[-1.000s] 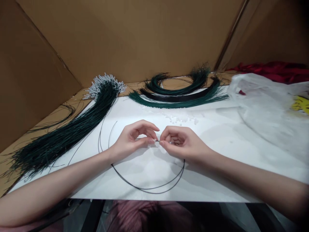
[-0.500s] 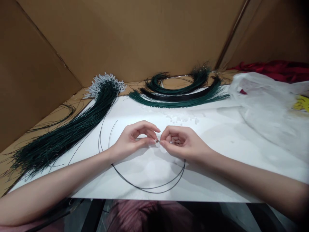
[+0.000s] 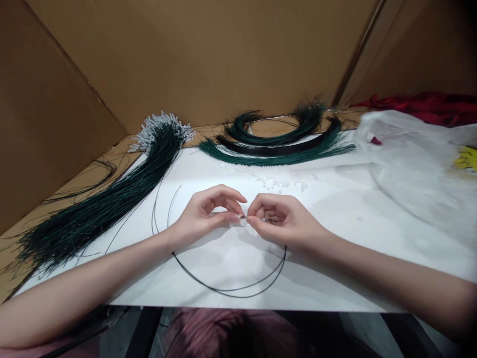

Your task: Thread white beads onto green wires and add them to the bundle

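My left hand (image 3: 214, 211) pinches a tiny white bead (image 3: 240, 217) between thumb and a finger. Close beside it, my right hand (image 3: 279, 219) is closed on thin dark wires (image 3: 244, 293), near their tips. Those wires hang in a wide loop over the white board (image 3: 328, 278) and curve under my left wrist. The tip reaches the bead; whether it passes through is too small to tell. Behind my hands lie small loose white beads (image 3: 276, 184) on the board.
To the left lies a thick bundle of dark green wires (image 3: 122, 204) with white beaded ends (image 3: 164, 127). Curved green and black wire bundles (image 3: 276, 149) lie at the back. A clear plastic bag (image 3: 413, 169) and red fabric (image 3: 428, 107) are at right. Cardboard walls (image 3: 223, 59) enclose the table.
Almost nothing differs. Both hands keep the same pinched pose over the board, with only a very slight shift of the left fingers around the bead.
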The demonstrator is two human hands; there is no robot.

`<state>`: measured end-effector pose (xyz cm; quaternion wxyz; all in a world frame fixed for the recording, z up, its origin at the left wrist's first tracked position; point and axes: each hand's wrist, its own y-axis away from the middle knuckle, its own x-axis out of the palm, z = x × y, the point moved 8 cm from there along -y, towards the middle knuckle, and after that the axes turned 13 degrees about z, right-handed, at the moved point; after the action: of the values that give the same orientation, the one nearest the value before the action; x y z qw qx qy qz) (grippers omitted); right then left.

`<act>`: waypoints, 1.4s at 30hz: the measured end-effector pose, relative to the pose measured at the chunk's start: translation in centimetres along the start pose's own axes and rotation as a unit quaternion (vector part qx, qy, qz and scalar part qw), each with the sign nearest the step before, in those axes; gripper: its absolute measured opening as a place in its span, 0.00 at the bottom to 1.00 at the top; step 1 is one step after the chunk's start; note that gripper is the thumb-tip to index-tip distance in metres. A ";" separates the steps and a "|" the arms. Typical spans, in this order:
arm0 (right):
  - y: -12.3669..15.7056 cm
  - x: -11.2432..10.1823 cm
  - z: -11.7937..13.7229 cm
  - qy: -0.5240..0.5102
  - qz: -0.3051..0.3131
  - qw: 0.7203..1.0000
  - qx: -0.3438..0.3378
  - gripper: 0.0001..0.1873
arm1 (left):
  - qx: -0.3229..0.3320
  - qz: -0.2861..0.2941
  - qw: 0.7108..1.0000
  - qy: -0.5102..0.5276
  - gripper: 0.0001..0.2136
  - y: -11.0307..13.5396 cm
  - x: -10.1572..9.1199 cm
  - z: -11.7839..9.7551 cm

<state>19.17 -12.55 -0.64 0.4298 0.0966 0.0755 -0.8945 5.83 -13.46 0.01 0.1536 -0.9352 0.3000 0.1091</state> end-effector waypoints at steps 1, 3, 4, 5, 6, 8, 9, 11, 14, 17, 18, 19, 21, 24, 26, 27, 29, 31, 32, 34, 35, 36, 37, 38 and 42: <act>0.0 0.0 0.0 0.000 -0.001 1.000 0.001 0.03 | 0.000 0.000 1.000 0.002 0.13 0.0 0.0 0.0; 0.0 -0.1 0.0 -0.001 -0.004 1.000 0.001 0.03 | 0.001 0.000 1.000 0.004 0.13 -0.1 0.0 0.1; 0.0 -0.1 0.0 -0.003 -0.004 1.000 0.001 0.03 | 0.000 0.000 1.000 0.006 0.13 -0.1 -0.1 0.1; 0.0 -0.1 0.0 -0.003 -0.004 1.000 0.002 0.03 | -0.001 0.000 1.000 0.008 0.13 -0.1 -0.1 0.1; 0.0 -0.1 0.0 -0.003 -0.003 1.000 0.003 0.03 | -0.002 0.000 1.000 0.010 0.13 -0.1 -0.1 0.1; 0.0 -0.2 0.1 -0.001 -0.004 1.000 0.004 0.03 | -0.006 -0.001 1.000 0.015 0.13 -0.2 -0.1 0.1; 0.0 -0.2 0.1 0.000 -0.004 1.000 0.005 0.03 | -0.008 -0.002 1.000 0.017 0.13 -0.2 -0.1 0.2; 0.0 -0.2 0.1 0.000 -0.004 1.000 0.006 0.03 | -0.012 -0.005 1.000 0.018 0.13 -0.2 -0.1 0.2; 0.0 -0.1 0.0 0.001 -0.002 1.000 0.004 0.03 | -0.018 -0.009 1.000 0.016 0.13 -0.1 -0.2 0.3; 0.0 -0.1 -0.1 0.003 -0.002 1.000 0.006 0.03 | -0.023 -0.013 1.000 0.014 0.13 -0.2 -0.3 0.3; 0.0 -0.1 -0.1 0.003 -0.002 1.000 0.006 0.03 | -0.024 -0.013 1.000 0.014 0.13 -0.2 -0.3 0.3; 0.0 -0.1 -0.1 0.002 -0.003 1.000 0.007 0.03 | -0.024 -0.013 1.000 0.014 0.13 -0.2 -0.3 0.3; 0.0 -0.1 -0.1 0.000 -0.003 1.000 0.006 0.03 | -0.025 -0.011 1.000 0.017 0.12 -0.2 -0.3 0.3; 0.0 -0.1 0.0 0.001 -0.004 1.000 0.008 0.03 | -0.020 -0.007 1.000 0.021 0.12 -0.1 -0.2 0.3; 0.0 -0.1 0.0 0.002 -0.003 1.000 0.011 0.03 | -0.020 -0.007 1.000 0.022 0.12 -0.1 -0.2 0.3; 0.0 -0.1 0.0 0.003 -0.003 1.000 0.011 0.03 | -0.019 -0.007 1.000 0.021 0.12 -0.1 -0.2 0.2; 0.0 -0.1 -0.1 0.003 -0.003 1.000 0.010 0.03 | -0.019 -0.007 1.000 0.019 0.12 -0.1 -0.2 0.2; 0.1 -0.1 -0.1 0.004 -0.003 1.000 0.010 0.03 | -0.019 -0.007 1.000 0.016 0.12 -0.1 -0.2 0.2; 0.1 -0.1 -0.1 0.005 -0.004 1.000 0.010 0.03 | -0.019 -0.008 1.000 0.013 0.12 -0.2 -0.2 0.2; 0.1 -0.1 -0.1 0.006 -0.003 1.000 0.011 0.03 | -0.019 -0.010 1.000 0.008 0.12 -0.2 -0.3 0.2; 0.1 -0.1 -0.1 0.005 -0.003 1.000 0.012 0.03 | -0.018 -0.011 1.000 0.007 0.13 -0.2 -0.3 0.1; 0.1 -0.1 -0.1 0.005 -0.003 1.000 0.012 0.03 | -0.018 -0.010 1.000 0.007 0.13 -0.2 -0.3 0.1; 0.0 -0.1 -0.1 0.005 -0.002 1.000 0.012 0.03 | -0.019 -0.010 1.000 0.007 0.13 -0.2 -0.2 0.1; 0.0 -0.1 0.0 0.005 -0.001 1.000 0.011 0.03 | -0.019 -0.010 1.000 0.007 0.13 -0.1 -0.2 0.2; 0.0 0.0 -0.1 0.009 0.002 1.000 0.011 0.03 | -0.018 -0.006 1.000 0.010 0.12 -0.1 -0.2 0.2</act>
<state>19.18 -12.49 -0.72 0.4294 0.1093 0.0688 -0.8938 5.71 -13.19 -0.05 0.1343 -0.9405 0.2941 0.1045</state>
